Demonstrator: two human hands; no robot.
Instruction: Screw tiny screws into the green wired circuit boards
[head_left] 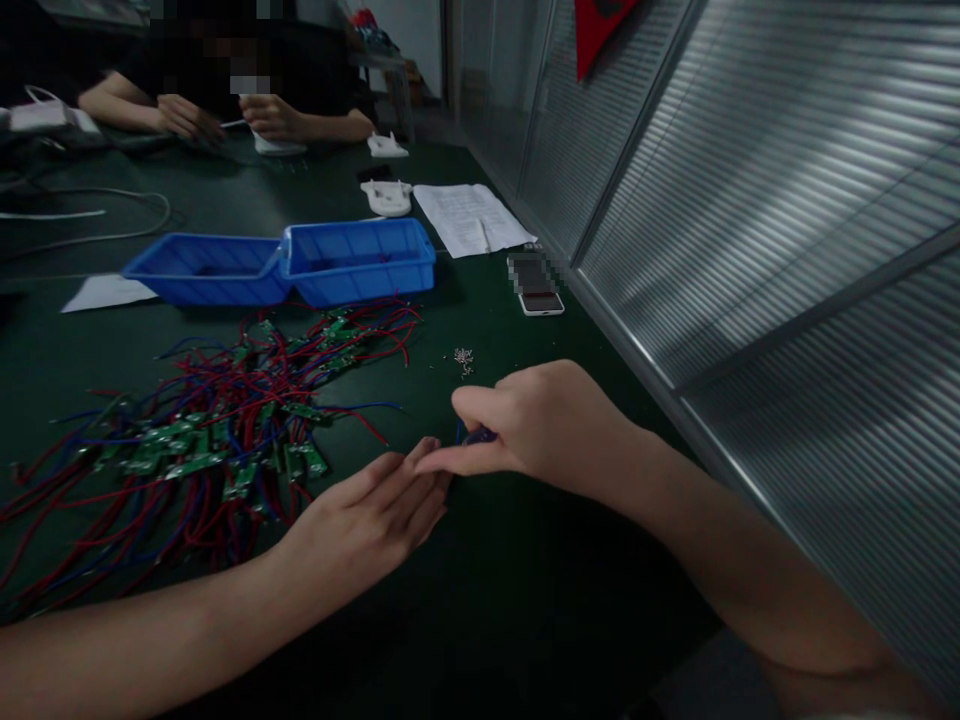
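Note:
My left hand (375, 505) is closed, fingers pressed together, just above the dark green table (480, 620); what it holds, if anything, is hidden. My right hand (525, 420) meets its fingertips from the right and is wrapped round a small dark blue object (478, 436), mostly covered by the fingers. A bit of blue wire (458, 432) shows between the hands. Beyond them lies a small pile of screws (463, 357). To the left spreads a heap of green circuit boards (180, 440) with red and blue wires.
Two blue bins (360, 262) stand behind the heap. A phone (541, 300) and printed paper (469, 215) lie near the glass partition (750, 200) on the right. White plastic parts (387, 197) lie farther back. Across the table, a person's hands (274, 118) hold a white part.

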